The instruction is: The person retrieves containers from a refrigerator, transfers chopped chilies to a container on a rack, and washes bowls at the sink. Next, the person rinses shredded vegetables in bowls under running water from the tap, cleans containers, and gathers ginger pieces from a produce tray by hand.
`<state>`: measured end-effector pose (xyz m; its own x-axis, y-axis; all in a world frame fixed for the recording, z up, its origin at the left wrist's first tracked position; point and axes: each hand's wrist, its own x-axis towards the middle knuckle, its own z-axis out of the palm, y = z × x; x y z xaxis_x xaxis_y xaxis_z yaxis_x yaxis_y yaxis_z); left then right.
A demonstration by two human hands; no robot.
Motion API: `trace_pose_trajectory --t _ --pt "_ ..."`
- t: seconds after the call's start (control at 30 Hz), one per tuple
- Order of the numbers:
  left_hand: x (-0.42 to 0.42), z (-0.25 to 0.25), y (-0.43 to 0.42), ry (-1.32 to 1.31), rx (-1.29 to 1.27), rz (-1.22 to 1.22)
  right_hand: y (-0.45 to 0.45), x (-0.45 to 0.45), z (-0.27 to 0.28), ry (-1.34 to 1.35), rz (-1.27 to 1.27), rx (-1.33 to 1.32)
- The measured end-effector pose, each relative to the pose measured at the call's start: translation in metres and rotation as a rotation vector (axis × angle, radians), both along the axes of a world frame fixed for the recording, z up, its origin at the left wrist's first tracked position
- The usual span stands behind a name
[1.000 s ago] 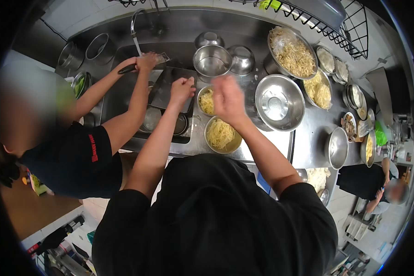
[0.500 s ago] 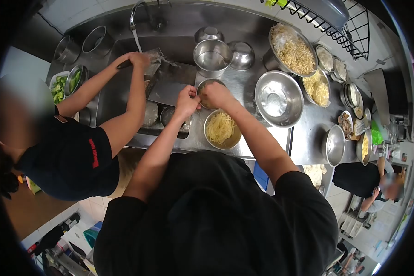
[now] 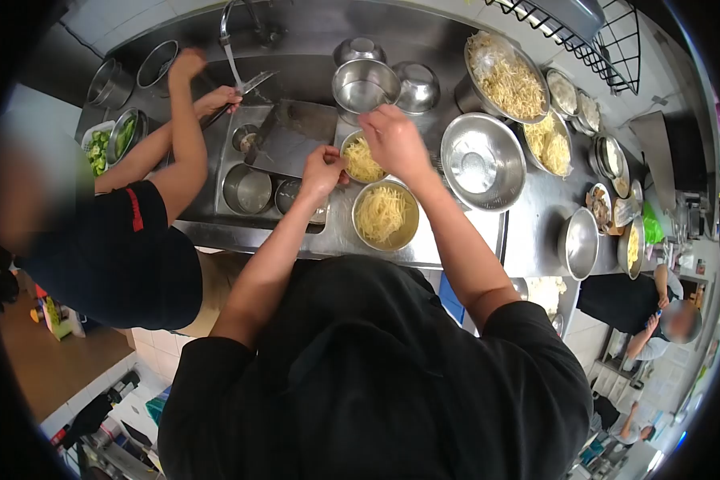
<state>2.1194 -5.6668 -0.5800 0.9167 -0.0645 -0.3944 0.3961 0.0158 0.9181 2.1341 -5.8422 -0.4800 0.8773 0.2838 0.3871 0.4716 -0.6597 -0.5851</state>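
A small metal bowl (image 3: 367, 177) holds pale yellow shreds (image 3: 363, 159), like shredded potato. My left hand (image 3: 324, 170) is at its left side, fingers curled in against the rim. Above the bowl's far right side is my right hand (image 3: 395, 140), its fingers drawn together; whatever they hold is hidden. Nearer to me stands a larger metal bowl (image 3: 410, 238) heaped with more yellow shreds (image 3: 382, 214).
At left, a co-worker (image 3: 156, 212) holds a flat tool (image 3: 256, 82) beside the running tap (image 3: 227, 40). The sink (image 3: 208, 172) contains pots. A large steel basin (image 3: 482, 164) and a container of bean sprouts (image 3: 504, 76) stand right; a wire rack (image 3: 616, 48) overhangs there.
My right hand has risen out of the small bowl, and its shreds now show. My left hand stays by the rim. The co-worker's one hand has moved left, toward a steel container.
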Motion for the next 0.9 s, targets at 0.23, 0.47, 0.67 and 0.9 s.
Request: trace_pose_trajectory --t 0.23,0.47,0.67,0.9 --pt "-0.023 0.009 0.015 0.104 0.087 -0.029 -0.017 -0.033 -0.026 -0.049 -0.091 0.071" --pt "-0.082 -0.021 0.012 0.250 -0.048 -0.423 -0.031 -0.108 -0.033 0.535 0.311 -0.425" --pt "-0.094 -0.018 -0.001 0.252 -0.167 -0.279 -0.014 -0.119 -0.093 0.494 0.184 -0.545" --pt "-0.099 -0.008 0.008 0.288 -0.258 -0.209 -0.023 -0.116 -0.065 0.564 0.234 -0.360"
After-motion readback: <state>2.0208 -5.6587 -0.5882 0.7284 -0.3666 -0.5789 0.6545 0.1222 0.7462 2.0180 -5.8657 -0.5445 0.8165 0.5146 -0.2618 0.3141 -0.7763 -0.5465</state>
